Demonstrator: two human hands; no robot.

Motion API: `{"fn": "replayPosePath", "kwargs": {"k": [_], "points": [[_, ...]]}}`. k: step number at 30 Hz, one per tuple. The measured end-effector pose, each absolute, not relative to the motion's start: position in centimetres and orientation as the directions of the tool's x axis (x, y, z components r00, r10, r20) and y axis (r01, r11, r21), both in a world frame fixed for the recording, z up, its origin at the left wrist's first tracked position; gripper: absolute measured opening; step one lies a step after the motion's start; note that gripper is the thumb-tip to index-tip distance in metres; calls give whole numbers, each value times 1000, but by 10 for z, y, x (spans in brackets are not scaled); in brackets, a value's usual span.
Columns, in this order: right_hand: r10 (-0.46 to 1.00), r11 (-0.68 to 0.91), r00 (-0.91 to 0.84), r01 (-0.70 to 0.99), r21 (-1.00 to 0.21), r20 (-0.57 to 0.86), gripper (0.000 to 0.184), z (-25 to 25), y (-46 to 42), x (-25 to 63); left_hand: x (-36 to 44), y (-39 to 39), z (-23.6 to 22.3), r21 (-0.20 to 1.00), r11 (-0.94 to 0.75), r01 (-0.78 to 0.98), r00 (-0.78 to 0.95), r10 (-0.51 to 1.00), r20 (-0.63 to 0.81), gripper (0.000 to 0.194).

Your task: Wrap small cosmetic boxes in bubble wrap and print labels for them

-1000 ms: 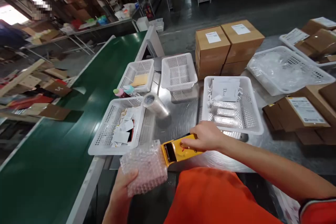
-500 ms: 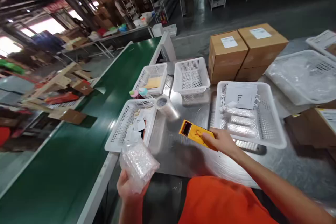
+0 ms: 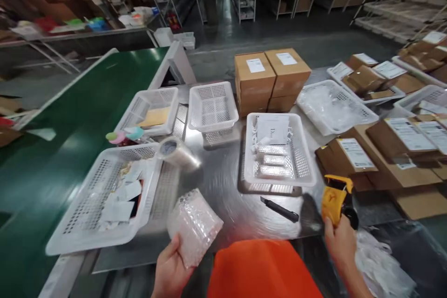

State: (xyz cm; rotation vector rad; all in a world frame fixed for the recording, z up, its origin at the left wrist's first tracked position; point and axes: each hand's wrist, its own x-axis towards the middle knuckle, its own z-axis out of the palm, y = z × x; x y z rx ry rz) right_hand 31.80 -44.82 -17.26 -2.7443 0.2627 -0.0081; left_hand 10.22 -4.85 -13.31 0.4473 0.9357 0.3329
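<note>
My left hand [image 3: 174, 260] grips a flat pack in bubble wrap [image 3: 197, 230], thumb on its near side, above the front edge of the metal table [image 3: 223, 186]. In my right hand [image 3: 340, 237] is a yellow tape dispenser [image 3: 332, 200] with a black round part, held at the right near the cardboard boxes. A black utility knife [image 3: 280, 209] lies on the table between my hands. Behind the wrapped pack, a large roll of clear tape [image 3: 178, 152] rests on its side.
A white basket [image 3: 305, 174] holds a paper sheet and several bubble-wrapped rolls. Another basket [image 3: 56, 237] with paper slips stands at left, beside the green conveyor belt [image 3: 80, 88]. Taped cartons [image 3: 254, 86] stand at the back; labelled boxes [image 3: 349, 158] are stacked at right.
My view has turned right. My right hand has carried the yellow dispenser from mid-table to the right side and tipped it upright. The wrapped pack is now over the table edge, still in my left hand.
</note>
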Motion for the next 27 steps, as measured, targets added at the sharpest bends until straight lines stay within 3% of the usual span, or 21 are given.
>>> {"fn": "replayPosePath", "kwargs": {"k": [3,7,9,12,13,15,17,18,21,24,27], "points": [[-233,-952,965,-251,-176,-118,39,-214,-463,319,128,-60,-108,443,897,4,507,380,-774,58],[-236,-957,967,-248,-149,-94,33,-239,-466,337,146,-74,-92,425,899,106,407,351,-843,61],[-316,-925,947,-295,-238,53,38,-230,-456,349,148,-81,-93,427,889,165,439,322,-839,63],[-356,-783,920,-199,-589,162,54,-191,-417,355,154,-94,-95,490,843,222,510,328,-795,69],[-247,-681,962,-89,-727,114,57,-174,-397,352,157,-99,-95,508,827,239,527,329,-784,71],[155,-369,985,-7,-930,-69,61,-141,-353,335,166,-110,-90,511,815,275,566,292,-771,77],[550,-140,813,-139,-980,-194,71,-116,-311,311,175,-120,-83,516,808,285,610,263,-748,83],[655,-80,724,-222,-972,-219,81,-108,-295,299,179,-124,-79,526,801,287,627,258,-735,86],[721,39,647,-396,-917,-248,94,-99,-268,278,187,-130,-69,558,769,312,659,248,-710,92],[692,68,673,-420,-905,-260,83,-105,-269,287,194,-132,-72,553,760,342,716,170,-677,89],[589,37,762,-359,-933,-270,75,-116,-279,330,201,-133,-91,608,739,292,748,220,-627,90]]}}
